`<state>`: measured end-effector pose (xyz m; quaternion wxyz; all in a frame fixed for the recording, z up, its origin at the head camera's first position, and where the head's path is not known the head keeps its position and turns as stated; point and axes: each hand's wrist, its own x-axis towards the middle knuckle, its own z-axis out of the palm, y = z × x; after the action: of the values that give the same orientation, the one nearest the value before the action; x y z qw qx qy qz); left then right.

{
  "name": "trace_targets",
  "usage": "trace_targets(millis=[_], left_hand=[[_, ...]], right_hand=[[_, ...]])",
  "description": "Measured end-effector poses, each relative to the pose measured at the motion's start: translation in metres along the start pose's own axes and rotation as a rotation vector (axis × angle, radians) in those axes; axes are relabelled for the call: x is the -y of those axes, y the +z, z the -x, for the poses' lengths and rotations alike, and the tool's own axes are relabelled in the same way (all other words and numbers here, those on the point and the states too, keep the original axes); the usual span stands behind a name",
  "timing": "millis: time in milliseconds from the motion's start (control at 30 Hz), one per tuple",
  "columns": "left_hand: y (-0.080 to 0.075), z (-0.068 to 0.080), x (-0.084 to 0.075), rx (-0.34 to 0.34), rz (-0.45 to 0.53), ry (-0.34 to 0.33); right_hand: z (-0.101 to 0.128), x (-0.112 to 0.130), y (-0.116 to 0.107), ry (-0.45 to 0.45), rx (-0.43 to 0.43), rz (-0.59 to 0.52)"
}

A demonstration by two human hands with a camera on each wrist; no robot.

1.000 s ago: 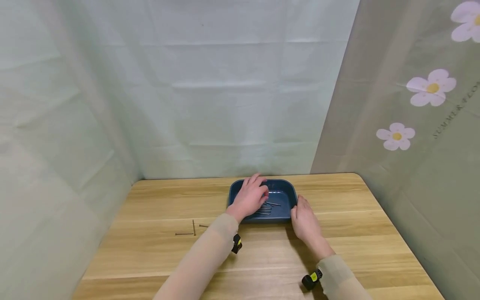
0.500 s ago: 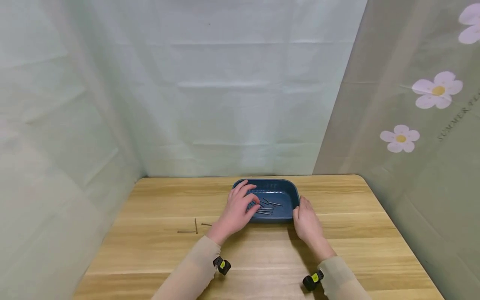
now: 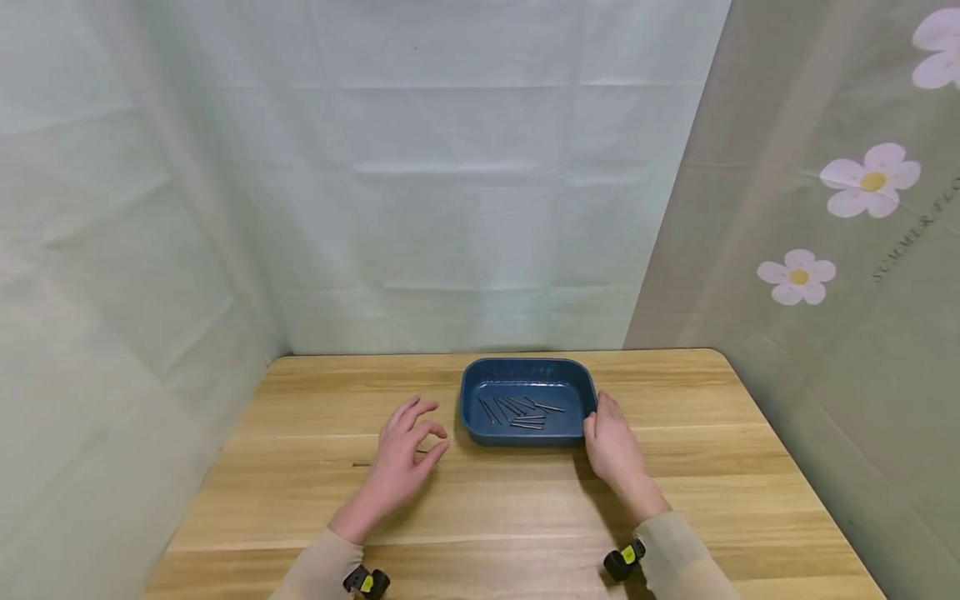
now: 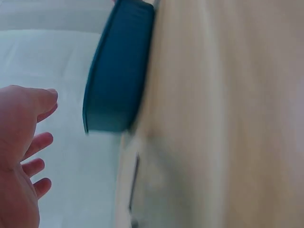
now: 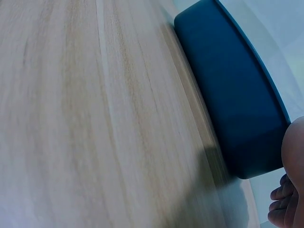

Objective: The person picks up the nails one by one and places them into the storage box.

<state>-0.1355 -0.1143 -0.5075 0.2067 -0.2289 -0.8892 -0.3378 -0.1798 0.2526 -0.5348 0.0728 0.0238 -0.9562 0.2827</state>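
A dark blue rectangular dish (image 3: 528, 439) sits near the back of the table, with several thin metal nails (image 3: 528, 418) lying in it. My left hand (image 3: 401, 458) hovers over the table left of the dish, its fingers spread and loosely bent, holding nothing. Beside and partly behind that hand, a nail (image 3: 362, 464) lies on the wood; another shows between thumb and fingers. In the left wrist view, a blurred nail (image 4: 134, 180) lies below the dish's near end. My right hand (image 3: 617, 450) rests against the dish's right side, thumb by the front corner, fingers extended along the wall.
The wooden table (image 3: 510, 533) ends at a pale cloth backdrop (image 3: 465, 250) just behind the dish. Fabric walls also stand left and right, the right one printed with flowers (image 3: 797, 277).
My left hand has come out of the dish and moved left and toward me, over the loose nails, uncovering those in the dish. The right hand has stayed at the dish's side.
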Motion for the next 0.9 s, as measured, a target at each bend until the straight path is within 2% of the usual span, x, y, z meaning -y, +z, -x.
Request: trace_targets(millis=[233, 433, 633, 900], left_hand=[[-0.033, 0.042, 0.034, -0.009, -0.07, -0.014], [-0.051, 0.062, 0.059, -0.015, -0.133, -0.045], [-0.065, 0.065, 0.067, 0.033, -0.235, -0.128], [-0.073, 0.057, 0.071, 0.131, -0.31, -0.157]], right_hand=[[0.0, 0.0, 0.0, 0.008, 0.005, -0.006], [-0.001, 0.0, -0.001, 0.004, 0.014, -0.006], [-0.001, 0.001, -0.002, 0.008, 0.03, -0.002], [-0.001, 0.001, -0.002, 0.018, 0.029, -0.001]])
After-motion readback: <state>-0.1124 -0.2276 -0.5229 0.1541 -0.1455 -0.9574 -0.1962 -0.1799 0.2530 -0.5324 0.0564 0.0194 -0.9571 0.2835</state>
